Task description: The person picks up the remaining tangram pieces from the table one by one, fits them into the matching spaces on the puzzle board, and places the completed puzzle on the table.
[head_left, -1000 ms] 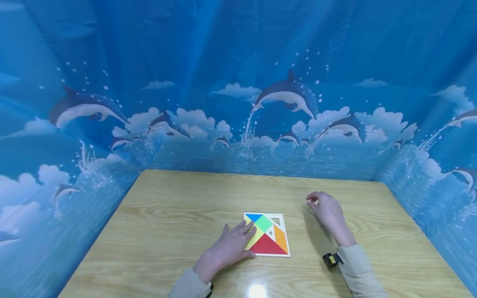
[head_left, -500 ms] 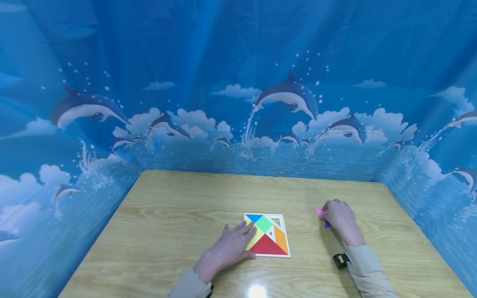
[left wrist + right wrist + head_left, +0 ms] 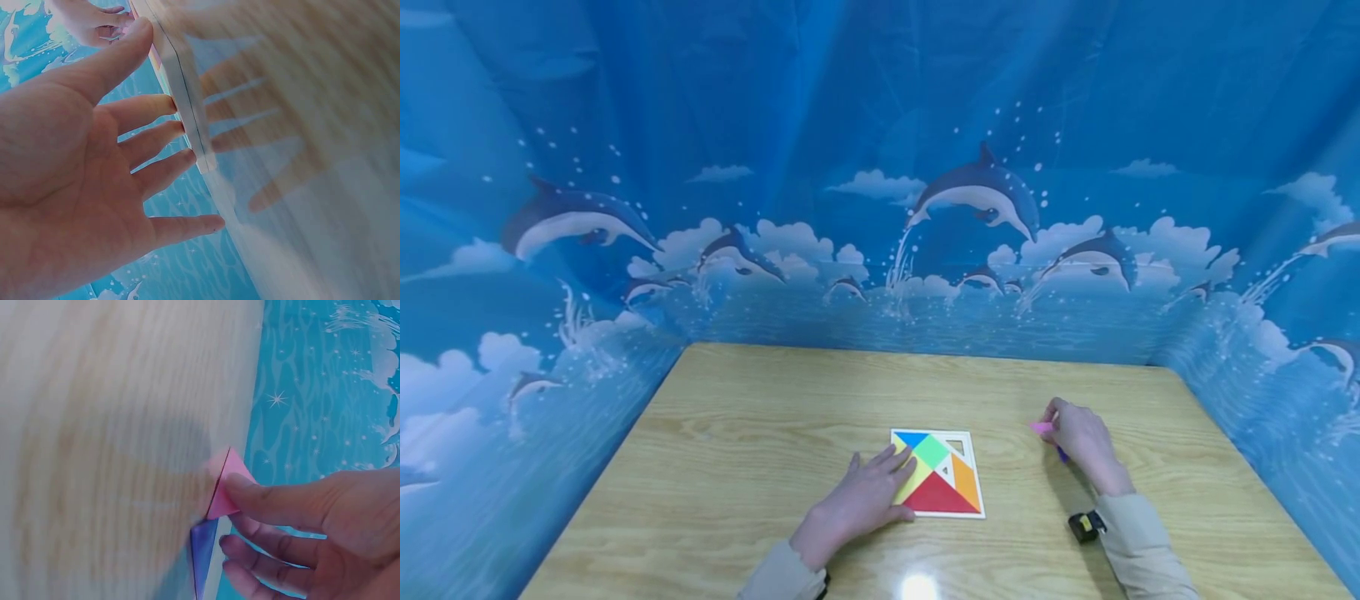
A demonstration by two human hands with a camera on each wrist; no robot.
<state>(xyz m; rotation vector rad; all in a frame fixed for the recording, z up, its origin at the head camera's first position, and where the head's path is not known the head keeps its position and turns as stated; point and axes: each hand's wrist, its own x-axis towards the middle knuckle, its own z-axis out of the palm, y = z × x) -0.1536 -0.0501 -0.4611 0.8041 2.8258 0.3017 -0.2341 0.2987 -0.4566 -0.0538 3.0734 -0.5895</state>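
Note:
My left hand [image 3: 861,496] rests with spread, straight fingers on the left side of a tangram board [image 3: 967,437] with a white frame. Blue, green, yellow, red and orange pieces lie in the frame, and two triangular recesses show bare. The left wrist view has those fingertips at the board's edge [image 3: 181,87]. Over to the right, my right hand [image 3: 1081,437] pinches a pink triangle tangram piece [image 3: 220,501] between thumb and fingers. The piece looks tilted at the table surface. A purple tangram piece [image 3: 203,547] lies right beside it, partly hidden under the hand in the head view.
The wood-grain table [image 3: 760,408] extends around both hands. A blue curtain [image 3: 850,308] printed with dolphins encloses its back and sides. A black wrist device [image 3: 1086,527] sits at my right cuff.
My right hand has moved right and slightly nearer, uncovering the pink and purple pieces. Over the last half second the pink triangle's angle has shifted in its fingers. The left hand stays put.

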